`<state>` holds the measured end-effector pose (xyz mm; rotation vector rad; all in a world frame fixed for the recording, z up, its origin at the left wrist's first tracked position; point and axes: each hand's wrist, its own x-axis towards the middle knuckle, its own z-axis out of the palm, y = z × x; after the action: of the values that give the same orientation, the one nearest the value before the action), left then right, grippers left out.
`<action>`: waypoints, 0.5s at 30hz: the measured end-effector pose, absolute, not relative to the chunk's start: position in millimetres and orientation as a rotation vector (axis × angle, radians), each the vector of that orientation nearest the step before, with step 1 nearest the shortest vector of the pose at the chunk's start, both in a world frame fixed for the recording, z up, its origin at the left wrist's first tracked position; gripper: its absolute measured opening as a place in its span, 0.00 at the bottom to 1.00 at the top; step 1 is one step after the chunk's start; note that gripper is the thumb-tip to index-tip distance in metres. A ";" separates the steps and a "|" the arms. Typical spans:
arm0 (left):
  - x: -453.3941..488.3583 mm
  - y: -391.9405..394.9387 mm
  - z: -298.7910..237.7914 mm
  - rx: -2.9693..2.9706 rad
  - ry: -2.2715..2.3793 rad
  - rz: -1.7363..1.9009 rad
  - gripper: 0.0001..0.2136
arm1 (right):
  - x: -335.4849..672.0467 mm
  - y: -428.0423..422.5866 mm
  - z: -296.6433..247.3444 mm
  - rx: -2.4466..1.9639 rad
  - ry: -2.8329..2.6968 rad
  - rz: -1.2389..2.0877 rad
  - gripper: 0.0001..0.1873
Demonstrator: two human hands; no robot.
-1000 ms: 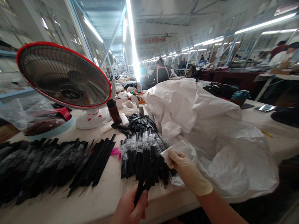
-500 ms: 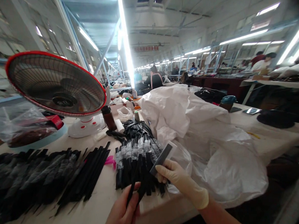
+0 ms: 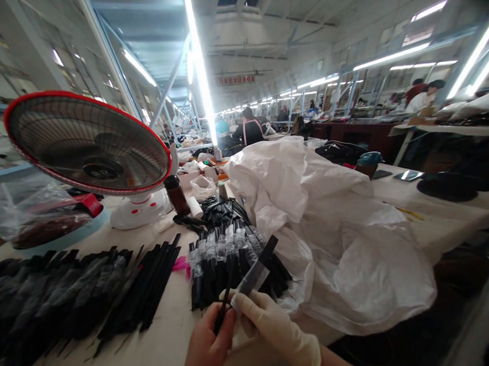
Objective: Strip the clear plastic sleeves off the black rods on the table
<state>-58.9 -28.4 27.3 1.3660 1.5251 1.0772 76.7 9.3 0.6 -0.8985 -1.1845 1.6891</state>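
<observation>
My bare left hand (image 3: 210, 339) is closed around a thin black strip (image 3: 222, 312) that stands up between thumb and fingers. Close against it, my right hand (image 3: 276, 327), in a pale glove, pinches a black strip partly covered by a clear plastic sleeve (image 3: 253, 276). The far end of that strip points up and to the right. Just beyond both hands lies a row of black strips (image 3: 211, 284) with clear plastic wrapped round their middles. The fingertips of the two hands overlap, so their exact contact is hidden.
More black strips (image 3: 61, 299) cover the table's left side. Behind them stand a red-rimmed fan (image 3: 90, 142) and a brown bottle (image 3: 177, 195). A large white plastic sheet (image 3: 333, 216) fills the right. A person (image 3: 248, 128) sits farther back.
My right hand has moved left and down to meet my left hand, carrying its strip. The strip in it now shows a black end beyond the clear sleeve. My left hand has shifted slightly right.
</observation>
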 end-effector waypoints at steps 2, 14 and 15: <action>-66.1 -16.3 31.2 1.340 1.545 1.099 0.18 | 89.3 10.5 -0.8 -0.965 -1.223 1.606 0.29; -77.0 53.3 31.3 1.154 1.584 0.994 0.19 | 262.3 30.5 7.2 -1.239 -0.821 0.934 0.22; -83.9 48.5 28.5 1.156 1.600 0.994 0.20 | 275.4 31.4 6.0 -1.267 -0.798 0.901 0.23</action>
<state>-83.9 48.5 28.5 1.1564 1.5999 0.9945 275.4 31.4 6.0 -1.2673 -0.7984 0.9009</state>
